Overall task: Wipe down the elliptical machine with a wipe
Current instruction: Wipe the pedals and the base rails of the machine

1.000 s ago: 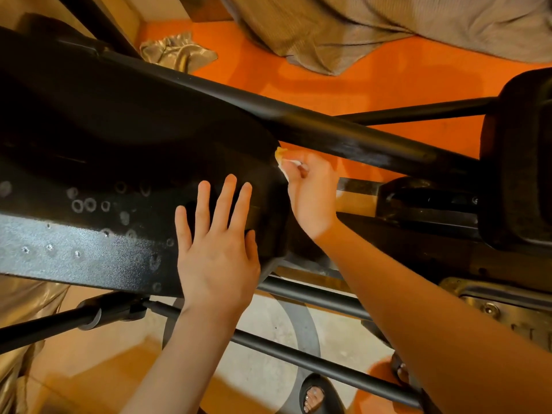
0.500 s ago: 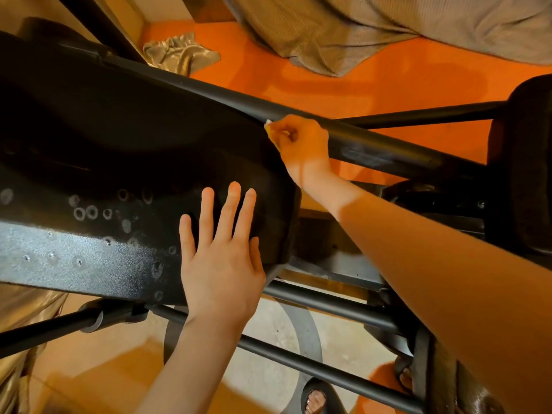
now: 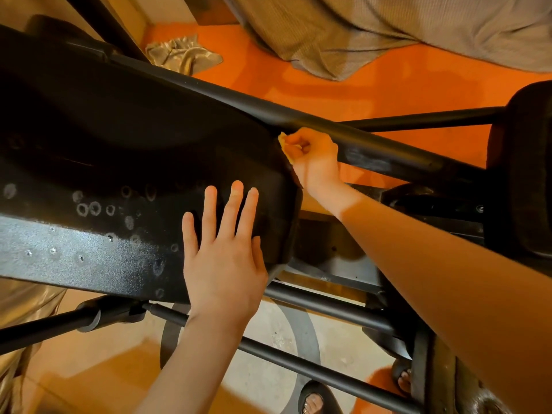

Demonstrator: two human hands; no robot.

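The black elliptical machine (image 3: 119, 150) fills the left and middle of the head view, its broad housing dotted with pale ring marks. My left hand (image 3: 224, 258) lies flat on the housing's lower right part, fingers spread, holding nothing. My right hand (image 3: 316, 159) is closed on a small yellowish wipe (image 3: 285, 144), most of it hidden in the fist. The wipe presses where the housing's right edge meets the long black tube (image 3: 388, 150) running diagonally to the right.
Orange floor covering (image 3: 373, 91) lies behind the machine, with a beige blanket (image 3: 388, 31) at the top and a crumpled cloth (image 3: 182, 55) at the upper left. Thin black bars (image 3: 298, 366) cross below the housing. Toes in sandals (image 3: 312, 403) show at the bottom.
My right hand rose with the wipe from the housing's right edge to the diagonal tube and now sits at their junction. My left hand stayed flat on the housing.
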